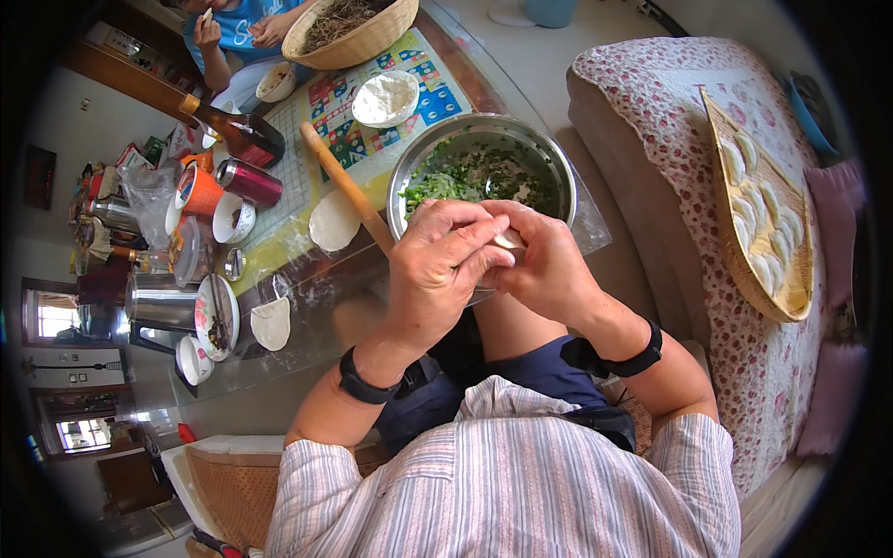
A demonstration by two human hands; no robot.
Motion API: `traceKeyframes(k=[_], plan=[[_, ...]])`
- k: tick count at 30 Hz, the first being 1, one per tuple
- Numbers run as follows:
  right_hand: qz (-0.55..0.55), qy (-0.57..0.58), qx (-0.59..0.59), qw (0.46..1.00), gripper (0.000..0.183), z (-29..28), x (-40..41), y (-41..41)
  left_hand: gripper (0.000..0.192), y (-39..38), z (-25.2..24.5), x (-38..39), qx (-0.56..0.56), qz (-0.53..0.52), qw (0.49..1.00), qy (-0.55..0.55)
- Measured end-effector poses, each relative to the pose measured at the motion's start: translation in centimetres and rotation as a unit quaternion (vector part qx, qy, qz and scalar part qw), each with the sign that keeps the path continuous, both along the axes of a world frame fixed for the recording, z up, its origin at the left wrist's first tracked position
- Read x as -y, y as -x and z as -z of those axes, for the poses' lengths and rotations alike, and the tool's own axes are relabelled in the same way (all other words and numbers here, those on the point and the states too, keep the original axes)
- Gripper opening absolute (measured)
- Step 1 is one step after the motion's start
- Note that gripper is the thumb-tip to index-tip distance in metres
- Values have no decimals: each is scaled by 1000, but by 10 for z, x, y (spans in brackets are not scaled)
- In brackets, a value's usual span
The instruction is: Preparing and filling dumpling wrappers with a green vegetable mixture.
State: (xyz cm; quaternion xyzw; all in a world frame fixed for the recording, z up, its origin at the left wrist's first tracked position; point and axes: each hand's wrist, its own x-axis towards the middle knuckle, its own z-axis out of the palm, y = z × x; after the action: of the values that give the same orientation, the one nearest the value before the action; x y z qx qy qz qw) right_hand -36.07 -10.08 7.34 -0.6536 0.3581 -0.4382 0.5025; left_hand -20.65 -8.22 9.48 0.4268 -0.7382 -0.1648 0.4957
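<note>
Both my hands meet above the near rim of a steel bowl that holds chopped greens and filling. My left hand and my right hand pinch a small piece of white dough between their fingers; most of it is hidden by them. A wooden rolling pin leans against the bowl's left side. One round dough wrapper lies left of the pin, and another wrapper lies nearer on the glass table. A white bowl of flour stands beyond the steel bowl.
Folded dumplings lie in a woven tray on a flowered cover at right. Bottles, cups and a plate crowd the table's left. Across the table sits a person near a wicker basket.
</note>
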Motion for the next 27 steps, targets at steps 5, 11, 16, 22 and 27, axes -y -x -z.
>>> traceKeyframes(k=[5, 11, 16, 22, 27], plan=[[-24, -29, -31, 999, 56, -10, -2, 8, 21, -3, 0, 3, 42, 9, 999, 29], [-17, 16, -87, 996, 69, -19, -10, 17, 16, 10, -7, -4, 16, 52, 998, 10], [-52, -102, -16, 993, 68, -23, -20, 16, 7, 7, -9, -9, -9, 45, 999, -7], [-29, -217, 86, 972, 62, -37, -32, 20, 21, -7, -13, -33, -134, -23, 987, -81], [-51, -196, 85, 976, 59, -32, -46, 10, 19, -7, 1, -43, 13, -76, 996, 51]])
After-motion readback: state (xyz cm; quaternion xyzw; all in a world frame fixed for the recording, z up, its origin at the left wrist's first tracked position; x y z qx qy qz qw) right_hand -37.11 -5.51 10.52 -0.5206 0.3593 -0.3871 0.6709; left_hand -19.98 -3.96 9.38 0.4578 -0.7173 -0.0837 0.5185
